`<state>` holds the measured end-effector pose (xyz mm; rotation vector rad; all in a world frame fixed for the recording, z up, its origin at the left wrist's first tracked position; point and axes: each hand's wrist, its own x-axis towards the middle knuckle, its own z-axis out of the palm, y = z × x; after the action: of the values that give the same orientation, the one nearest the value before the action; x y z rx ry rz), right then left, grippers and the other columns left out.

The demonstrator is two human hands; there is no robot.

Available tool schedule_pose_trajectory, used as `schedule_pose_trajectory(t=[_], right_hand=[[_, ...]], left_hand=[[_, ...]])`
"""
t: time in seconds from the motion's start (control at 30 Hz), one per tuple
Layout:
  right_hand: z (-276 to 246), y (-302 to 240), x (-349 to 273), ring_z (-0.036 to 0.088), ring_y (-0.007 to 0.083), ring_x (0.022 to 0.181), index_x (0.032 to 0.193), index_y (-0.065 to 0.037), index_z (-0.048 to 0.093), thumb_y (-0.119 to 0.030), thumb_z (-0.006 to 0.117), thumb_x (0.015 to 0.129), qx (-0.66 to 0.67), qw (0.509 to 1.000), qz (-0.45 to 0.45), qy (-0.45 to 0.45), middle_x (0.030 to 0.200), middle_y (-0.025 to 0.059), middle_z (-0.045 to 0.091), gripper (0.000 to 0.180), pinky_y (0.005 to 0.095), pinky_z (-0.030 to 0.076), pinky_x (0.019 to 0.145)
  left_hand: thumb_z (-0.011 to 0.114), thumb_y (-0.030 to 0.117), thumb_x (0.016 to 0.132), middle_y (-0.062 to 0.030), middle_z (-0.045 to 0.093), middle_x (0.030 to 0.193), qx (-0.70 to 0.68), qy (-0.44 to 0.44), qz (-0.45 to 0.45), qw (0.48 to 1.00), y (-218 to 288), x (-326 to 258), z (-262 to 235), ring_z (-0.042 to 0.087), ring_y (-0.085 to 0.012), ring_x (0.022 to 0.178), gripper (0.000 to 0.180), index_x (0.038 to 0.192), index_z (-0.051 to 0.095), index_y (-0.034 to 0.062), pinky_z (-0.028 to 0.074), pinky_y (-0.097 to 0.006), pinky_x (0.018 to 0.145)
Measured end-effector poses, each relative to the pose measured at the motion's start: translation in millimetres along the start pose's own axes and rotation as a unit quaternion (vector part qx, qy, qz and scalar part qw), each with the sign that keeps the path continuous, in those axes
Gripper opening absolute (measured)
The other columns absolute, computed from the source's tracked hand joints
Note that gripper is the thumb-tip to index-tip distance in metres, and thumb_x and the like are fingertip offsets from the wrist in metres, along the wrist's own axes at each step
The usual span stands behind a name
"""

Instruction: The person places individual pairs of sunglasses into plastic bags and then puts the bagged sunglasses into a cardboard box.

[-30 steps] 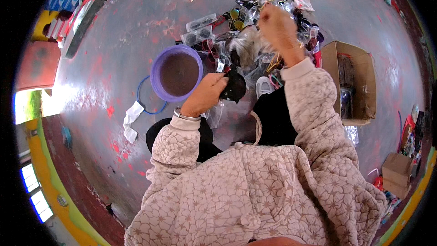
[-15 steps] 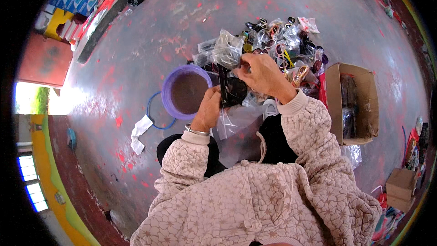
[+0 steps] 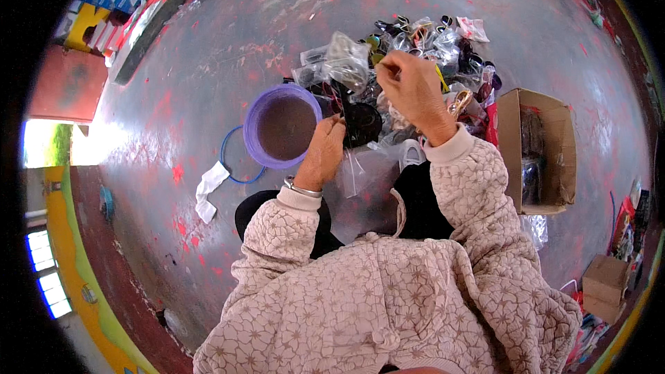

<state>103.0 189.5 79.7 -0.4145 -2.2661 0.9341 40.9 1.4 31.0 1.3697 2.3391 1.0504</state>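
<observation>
While the left hand [image 3: 323, 155] is gripping a black item [image 3: 365, 125], likely eyewear, near centre, dark packs [image 3: 531, 179] are sitting in the cardboard box [image 3: 509, 152] on the right. Purple bucket [image 3: 251, 131] is standing just left of the item. Right hand [image 3: 417, 97] is hovering farther out, fingers curled; can't tell if it's holding anything. Progress: one piece apparently mid-handling; plenty more, some in clear plastic, are lying in the far pile [image 3: 443, 50].
</observation>
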Motion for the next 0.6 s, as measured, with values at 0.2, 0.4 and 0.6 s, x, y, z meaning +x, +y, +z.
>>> schedule_pose_trajectory(t=[0.2,0.4,0.6], right_hand=[[7,-3,-6,0.059,0.0303,0.063,0.074,-0.001,0.056,-0.018,0.066,0.068,-0.05,0.993,-0.022,-0.1,0.069,0.0134,0.06,0.02,0.0358,0.045,0.057],[13,1,-5,0.056,0.0343,0.063,0.07,-0.001,0.054,-0.013,0.059,0.069,-0.102,0.987,-0.041,-0.113,0.067,0.0156,0.058,0.013,0.0401,0.043,0.057],[15,5,-6,0.055,0.0357,0.066,0.068,0.001,0.052,-0.01,0.054,0.07,-0.104,0.989,-0.061,-0.085,0.067,0.0159,0.057,0.011,0.042,0.042,0.056]], left_hand=[[0.04,0.017,0.086,-0.0131,0.052,0.061,-0.26,0.002,-0.163,0.952,36,18,-4,0.052,-0.0252,0.056,0.027,0.082,0.052,-0.0066,0.04,-0.033,0.053],[0.04,0.015,0.084,-0.023,0.048,0.063,-0.203,0.006,-0.076,0.976,17,18,10,0.05,-0.0334,0.057,0.025,0.075,0.047,-0.0071,0.038,-0.038,0.052],[0.041,0.014,0.084,-0.0217,0.052,0.076,-0.038,0.048,0.067,0.996,14,15,12,0.05,-0.0391,0.07,0.022,0.078,0.049,-0.0061,0.038,-0.041,0.059]])
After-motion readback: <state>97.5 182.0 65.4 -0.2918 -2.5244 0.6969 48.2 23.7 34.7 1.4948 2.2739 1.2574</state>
